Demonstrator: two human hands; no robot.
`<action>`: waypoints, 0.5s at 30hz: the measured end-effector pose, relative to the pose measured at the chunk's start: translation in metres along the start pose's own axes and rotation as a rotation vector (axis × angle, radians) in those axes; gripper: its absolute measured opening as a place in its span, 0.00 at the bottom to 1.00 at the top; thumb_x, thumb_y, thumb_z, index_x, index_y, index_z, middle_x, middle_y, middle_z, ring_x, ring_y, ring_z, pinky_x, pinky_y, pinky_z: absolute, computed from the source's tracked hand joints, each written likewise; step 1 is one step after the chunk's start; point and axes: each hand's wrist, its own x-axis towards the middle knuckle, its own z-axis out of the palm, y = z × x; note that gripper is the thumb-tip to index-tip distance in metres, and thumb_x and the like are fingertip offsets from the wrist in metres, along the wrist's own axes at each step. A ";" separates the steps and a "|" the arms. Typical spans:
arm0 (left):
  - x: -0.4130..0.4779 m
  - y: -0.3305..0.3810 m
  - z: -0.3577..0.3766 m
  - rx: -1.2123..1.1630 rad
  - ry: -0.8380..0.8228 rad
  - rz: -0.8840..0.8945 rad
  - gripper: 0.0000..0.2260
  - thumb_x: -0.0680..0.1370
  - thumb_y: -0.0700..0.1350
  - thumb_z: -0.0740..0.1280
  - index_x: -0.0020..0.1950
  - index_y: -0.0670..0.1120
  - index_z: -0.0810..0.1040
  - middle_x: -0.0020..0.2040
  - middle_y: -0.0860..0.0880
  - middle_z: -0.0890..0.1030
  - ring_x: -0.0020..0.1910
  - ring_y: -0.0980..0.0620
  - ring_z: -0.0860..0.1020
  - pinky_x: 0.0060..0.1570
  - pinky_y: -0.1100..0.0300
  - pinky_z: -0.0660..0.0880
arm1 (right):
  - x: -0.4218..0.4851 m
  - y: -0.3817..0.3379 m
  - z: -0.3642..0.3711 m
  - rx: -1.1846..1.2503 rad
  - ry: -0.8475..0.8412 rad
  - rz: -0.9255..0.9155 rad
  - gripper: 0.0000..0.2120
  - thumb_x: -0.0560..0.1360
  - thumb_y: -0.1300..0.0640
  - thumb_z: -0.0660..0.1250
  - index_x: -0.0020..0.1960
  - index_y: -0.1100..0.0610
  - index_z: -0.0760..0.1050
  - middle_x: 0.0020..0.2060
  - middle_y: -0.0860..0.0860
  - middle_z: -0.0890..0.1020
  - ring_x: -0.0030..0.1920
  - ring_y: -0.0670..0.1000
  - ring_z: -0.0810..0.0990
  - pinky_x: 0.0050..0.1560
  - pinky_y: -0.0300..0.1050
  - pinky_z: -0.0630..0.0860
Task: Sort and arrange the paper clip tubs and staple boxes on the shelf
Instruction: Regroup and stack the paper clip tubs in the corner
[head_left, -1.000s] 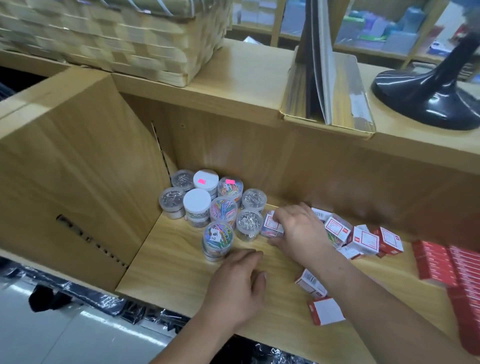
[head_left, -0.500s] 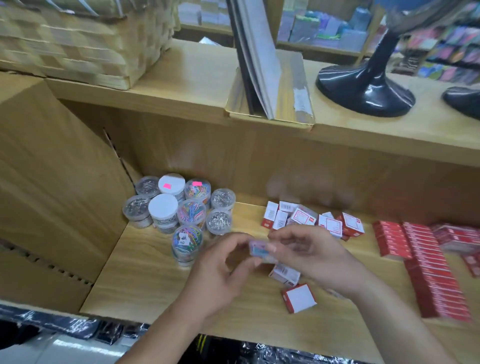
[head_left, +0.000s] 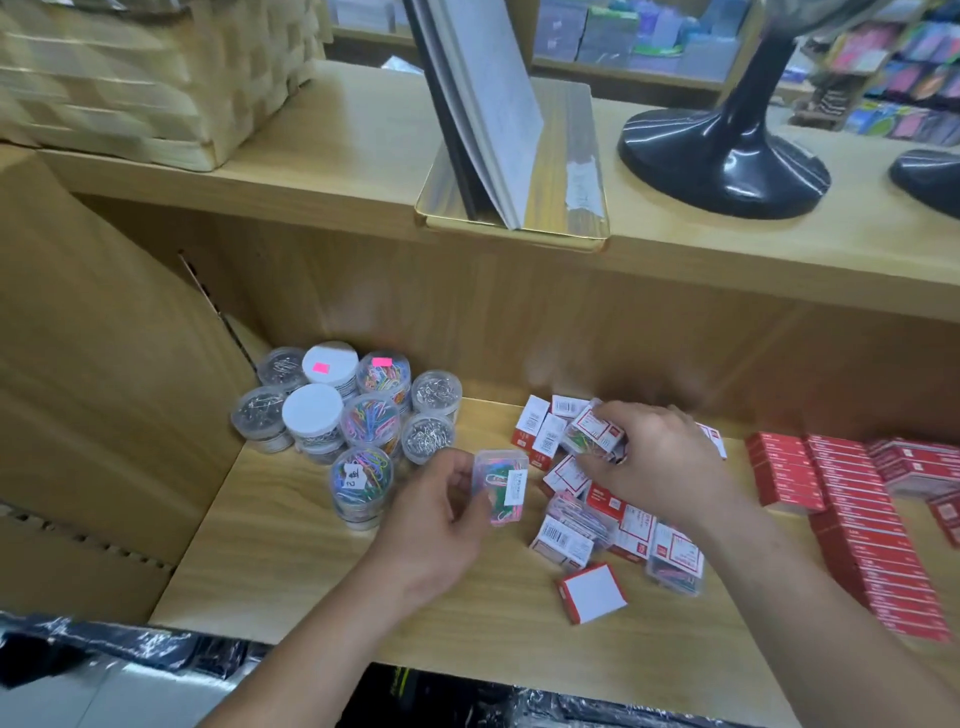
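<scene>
The small clear plastic box of coloured paper clips (head_left: 501, 486), rectangular with a white label, is held over the middle of the wooden shelf (head_left: 291, 545), nearer the front edge than the back wall. The left hand (head_left: 441, 525) pinches it, thumb on one long side and fingers curled behind the other. It looks light and rigid, with thin smooth walls that could slip. Its lid would probably spring if squeezed hard or dropped. The safest hold is likely across the two long sides, as now, with the lid face up and no pressure on it.

Just to the right, the right hand (head_left: 662, 462) closes its fingers round a second clear box (head_left: 592, 434) with a red-bordered label, lifting it out of the loose pile. That box should handle the same way.

Under and around it lie small red-and-white cardboard boxes (head_left: 592, 592), tipped at all angles, with more clear boxes among them. These are probably dense for their size and stiff, so they are easy to take by the sides.

In the back left corner stand round clear tubs (head_left: 370, 421), touching one another, some with silver clips, some coloured, two white-lidded. They are smooth and best taken round the wall.

Toward the right edge, flat red staple boxes (head_left: 872, 525) lie in neat rows.

On the shelf above sit a woven basket (head_left: 130, 78), a gold tray (head_left: 550, 171) holding an open booklet, and a black stand base (head_left: 722, 161).
</scene>
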 end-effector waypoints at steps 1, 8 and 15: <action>0.000 -0.002 -0.002 0.011 -0.017 -0.003 0.06 0.76 0.50 0.70 0.51 0.56 0.76 0.43 0.56 0.84 0.40 0.54 0.82 0.46 0.47 0.80 | 0.000 -0.001 -0.001 -0.016 -0.010 -0.003 0.26 0.71 0.38 0.71 0.67 0.46 0.75 0.60 0.44 0.82 0.61 0.51 0.78 0.74 0.56 0.63; -0.002 -0.010 -0.008 0.032 -0.082 0.008 0.11 0.73 0.50 0.68 0.55 0.60 0.74 0.46 0.55 0.84 0.43 0.51 0.84 0.45 0.44 0.81 | -0.015 -0.015 -0.008 0.108 0.135 -0.082 0.28 0.65 0.42 0.76 0.63 0.47 0.79 0.52 0.45 0.83 0.51 0.53 0.79 0.57 0.51 0.77; -0.012 -0.015 -0.023 0.442 -0.044 0.381 0.13 0.74 0.38 0.69 0.57 0.49 0.76 0.53 0.55 0.75 0.50 0.54 0.76 0.51 0.56 0.75 | -0.030 -0.036 -0.010 0.303 0.103 -0.081 0.32 0.65 0.42 0.78 0.67 0.42 0.73 0.57 0.38 0.78 0.58 0.45 0.77 0.54 0.47 0.77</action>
